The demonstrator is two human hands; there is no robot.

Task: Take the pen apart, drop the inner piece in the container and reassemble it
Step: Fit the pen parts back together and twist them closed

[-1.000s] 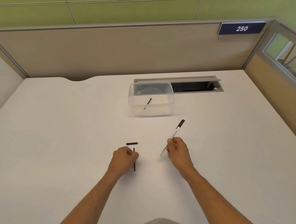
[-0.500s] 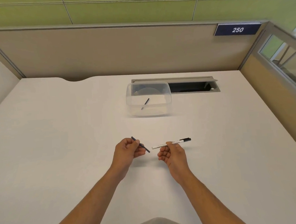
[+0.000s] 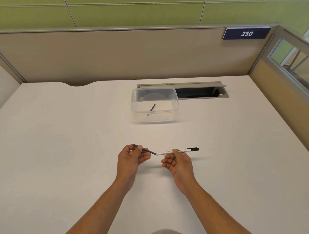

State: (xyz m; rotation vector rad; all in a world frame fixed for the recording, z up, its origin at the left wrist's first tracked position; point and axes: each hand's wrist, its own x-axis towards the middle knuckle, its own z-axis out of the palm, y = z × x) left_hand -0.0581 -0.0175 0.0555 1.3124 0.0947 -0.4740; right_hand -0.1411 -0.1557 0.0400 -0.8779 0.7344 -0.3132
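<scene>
My left hand [image 3: 130, 159] pinches a thin dark rod [image 3: 148, 151], which slants down to the right. My right hand [image 3: 178, 162] holds the white pen barrel [image 3: 165, 152] level, its black end [image 3: 193, 149] pointing right. The rod's lower tip meets the barrel's open left end, just above the white table [image 3: 61, 139]. Farther back stands a clear plastic container [image 3: 175, 105] with a short dark piece [image 3: 151, 110] lying inside it.
Right behind the container is an open cable slot [image 3: 200, 93] sunk in the desk. A beige partition [image 3: 111, 56] closes the back, with a blue sign reading 250 [image 3: 246, 33]. A glass panel [image 3: 294, 63] borders the right side.
My left hand lifted the dark rod off the table. My right hand turned the barrel from upright-slanted to level, and the rod's tip has closed the gap to the barrel's open end.
</scene>
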